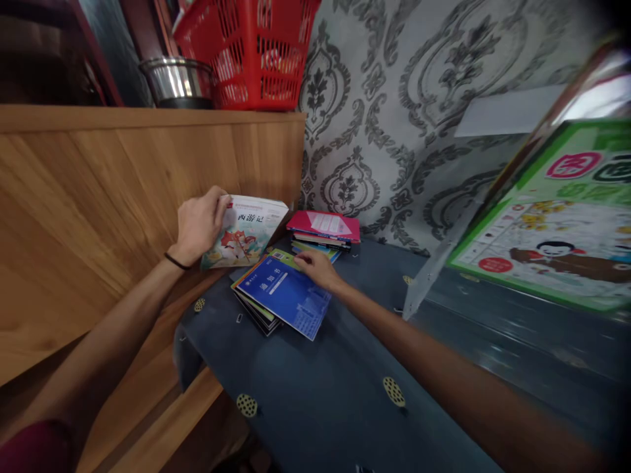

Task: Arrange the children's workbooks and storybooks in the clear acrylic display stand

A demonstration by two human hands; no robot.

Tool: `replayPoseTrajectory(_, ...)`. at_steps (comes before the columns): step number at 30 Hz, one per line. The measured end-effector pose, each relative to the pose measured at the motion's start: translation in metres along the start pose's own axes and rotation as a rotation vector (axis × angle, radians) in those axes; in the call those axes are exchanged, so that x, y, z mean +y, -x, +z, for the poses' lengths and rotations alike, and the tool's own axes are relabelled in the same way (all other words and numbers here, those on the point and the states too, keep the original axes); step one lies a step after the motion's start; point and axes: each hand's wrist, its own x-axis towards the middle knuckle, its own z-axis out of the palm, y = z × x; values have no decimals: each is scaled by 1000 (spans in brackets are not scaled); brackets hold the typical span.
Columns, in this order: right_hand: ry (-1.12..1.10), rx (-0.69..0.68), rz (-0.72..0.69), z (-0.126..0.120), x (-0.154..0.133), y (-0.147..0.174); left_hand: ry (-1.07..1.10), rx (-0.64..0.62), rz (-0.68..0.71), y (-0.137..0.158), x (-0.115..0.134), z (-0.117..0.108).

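My left hand (201, 222) grips a paperback book (246, 236) by its upper left corner. The book stands tilted beside the wooden side panel, its cover showing an orange animal drawing and Chinese characters. My right hand (318, 268) is at the upper right edge of a blue booklet (288, 292), fingers curled together. Whether they pinch a page or a cover is hidden. The blue booklet tops a fanned pile with a green booklet (282, 258) partly beneath it. Behind my right hand is another stack of books with a pink one (323, 225) on top.
A dark blue patterned cloth (340, 381) covers the table. At left rises a wooden panel (148, 157); a red basket (261, 59) and a metal pot (178, 80) stand on its ledge. A green-edged picture book (557, 230) stands upright at right, close to the camera.
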Motion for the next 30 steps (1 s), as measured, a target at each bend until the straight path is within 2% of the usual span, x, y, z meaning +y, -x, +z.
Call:
replayPoseTrajectory(2,-131,-9,20,-3,-15,9,-5,55,62,-4,15,-11)
replayPoseTrajectory(5,-649,-169,97,-20,-38,26,102,124,233,6,46,-31)
replayPoseTrajectory(7,-968,-216,116,-40,-49,41,227,91,416,27,69,-43)
replayPoseTrajectory(8,-1034,-203,115,-50,-52,51,294,43,529,40,81,-48)
replayPoseTrajectory(11,-1029,-158,165,-82,-49,87,475,-176,929,87,110,-52)
replayPoseTrajectory(12,-1000,-135,196,-90,-45,102,525,-214,1028,102,117,-50)
replayPoseTrajectory(13,-974,-92,225,-97,-39,117,571,-217,1104,116,122,-46)
replayPoseTrajectory(15,-932,44,272,-109,-28,148,625,-142,1175,141,128,-33)
replayPoseTrajectory(17,-905,186,296,-116,-18,177,640,-83,1130,161,131,-17)
replayPoseTrajectory(19,-886,290,294,-122,-8,201,699,-140,940,176,134,0)
replayPoseTrajectory(21,-871,362,282,-127,0,220,871,-299,651,187,142,15)
replayPoseTrajectory(23,-865,428,271,-129,6,235,1138,-526,397,193,154,26)
replayPoseTrajectory(26,-877,496,256,-129,9,250,1519,-896,178,193,180,36)
replayPoseTrajectory(27,-883,494,252,-128,9,253,1601,-977,112,192,189,39)
replayPoseTrajectory(28,-886,480,249,-126,8,257,1657,-1015,42,189,197,42)
replayPoseTrajectory(30,-874,459,239,-120,9,262,1705,-982,-64,186,209,48)
